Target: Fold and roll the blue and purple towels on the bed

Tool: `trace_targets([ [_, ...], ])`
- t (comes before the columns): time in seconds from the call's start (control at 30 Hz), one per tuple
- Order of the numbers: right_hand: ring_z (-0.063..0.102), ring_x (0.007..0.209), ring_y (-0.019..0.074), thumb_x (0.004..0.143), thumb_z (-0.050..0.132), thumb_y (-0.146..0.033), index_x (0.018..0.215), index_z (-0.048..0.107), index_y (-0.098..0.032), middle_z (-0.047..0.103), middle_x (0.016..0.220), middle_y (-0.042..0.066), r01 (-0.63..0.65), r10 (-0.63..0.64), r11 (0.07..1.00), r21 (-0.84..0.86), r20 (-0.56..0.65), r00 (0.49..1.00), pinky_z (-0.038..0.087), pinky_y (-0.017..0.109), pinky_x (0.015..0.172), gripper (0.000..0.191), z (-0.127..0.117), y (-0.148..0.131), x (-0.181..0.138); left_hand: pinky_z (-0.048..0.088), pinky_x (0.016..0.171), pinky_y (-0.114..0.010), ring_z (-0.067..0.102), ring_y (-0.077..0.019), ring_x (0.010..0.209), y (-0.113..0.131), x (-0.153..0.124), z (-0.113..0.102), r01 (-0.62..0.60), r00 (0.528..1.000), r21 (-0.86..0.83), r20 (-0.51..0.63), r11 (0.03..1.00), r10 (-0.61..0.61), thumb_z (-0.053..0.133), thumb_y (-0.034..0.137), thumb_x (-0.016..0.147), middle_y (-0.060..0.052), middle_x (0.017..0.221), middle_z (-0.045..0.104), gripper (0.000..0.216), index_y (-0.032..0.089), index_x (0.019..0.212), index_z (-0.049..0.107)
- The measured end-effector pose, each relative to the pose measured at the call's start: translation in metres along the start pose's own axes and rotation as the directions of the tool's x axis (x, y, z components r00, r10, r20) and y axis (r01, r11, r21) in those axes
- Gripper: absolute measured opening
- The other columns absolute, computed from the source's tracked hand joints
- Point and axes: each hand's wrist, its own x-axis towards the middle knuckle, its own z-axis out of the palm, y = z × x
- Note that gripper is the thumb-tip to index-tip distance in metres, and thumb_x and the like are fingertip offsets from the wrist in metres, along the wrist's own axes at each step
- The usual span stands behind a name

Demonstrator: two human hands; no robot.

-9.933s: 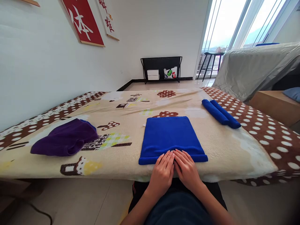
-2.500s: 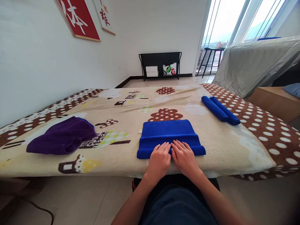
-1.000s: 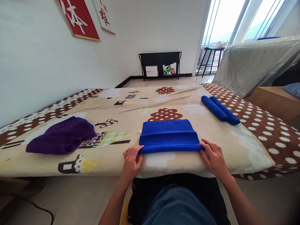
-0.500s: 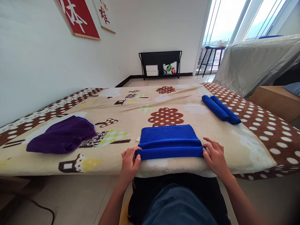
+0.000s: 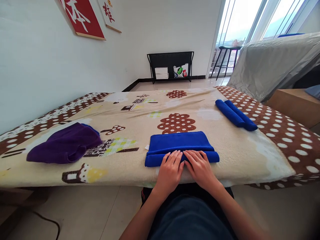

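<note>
A blue towel lies in front of me, its near edge rolled into a thick band and its far part flat. My left hand rests on the middle of that band with fingers stretched out. Beside it, almost touching, my right hand lies the same way, fingers extended over the roll. Neither hand grasps the cloth. A small white tag sticks out at the towel's left side. Two rolled blue towels lie side by side to the right. At the left is a loosely heaped purple cloth, with a bit of blue cloth behind it.
Everything lies on a cream blanket with a brown dotted border, spread over a bed-like surface. A black rack stands at the far wall. At right are a cardboard box and a large plastic-covered thing.
Both hands have left the ends of the towel's rolled edge and come together at its middle. My fingers now lie flat on the roll instead of pinching its ends.
</note>
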Motion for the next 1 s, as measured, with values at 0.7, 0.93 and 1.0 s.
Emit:
trace_targets([
  [0.7, 0.058, 0.119, 0.0249, 0.103, 0.041, -0.033, 0.123, 0.065, -0.016, 0.068, 0.125, 0.009, -0.233, 0.220, 0.943, -0.238, -0.082, 0.972, 0.030, 0.045, 0.105, 0.036, -0.014, 0.042, -0.020, 0.025, 0.110, -0.052, 0.055, -0.0270, 0.129, -0.052, -0.024, -0.023, 0.210, 0.974, 0.178, -0.121, 0.961, -0.191, 0.042, 0.028, 0.101, -0.011, 0.131, 0.066, 0.032, 0.018, 0.124, 0.062],
  [0.93, 0.058, 0.121, 0.0209, 0.103, 0.035, -0.028, 0.128, 0.062, -0.017, 0.065, 0.131, 0.009, -0.091, 0.099, 0.989, -0.115, 0.068, 0.993, 0.033, 0.040, 0.107, 0.039, 0.007, -0.004, 0.013, 0.040, 0.106, -0.044, 0.055, -0.0246, 0.130, -0.006, 0.012, 0.002, 0.017, 0.995, 0.092, 0.098, 0.996, -0.026, 0.037, 0.026, 0.101, -0.012, 0.137, 0.062, 0.041, 0.012, 0.135, 0.056],
  [1.0, 0.057, 0.123, 0.0211, 0.103, 0.035, -0.029, 0.128, 0.062, -0.017, 0.064, 0.132, 0.008, -0.102, 0.111, 0.988, -0.120, 0.071, 0.991, 0.034, 0.040, 0.107, 0.039, 0.009, -0.004, 0.016, 0.042, 0.105, -0.043, 0.055, -0.0241, 0.130, -0.008, 0.016, 0.005, 0.042, 0.993, 0.090, 0.104, 0.995, -0.051, 0.035, 0.026, 0.101, -0.012, 0.138, 0.061, 0.042, 0.012, 0.134, 0.056],
])
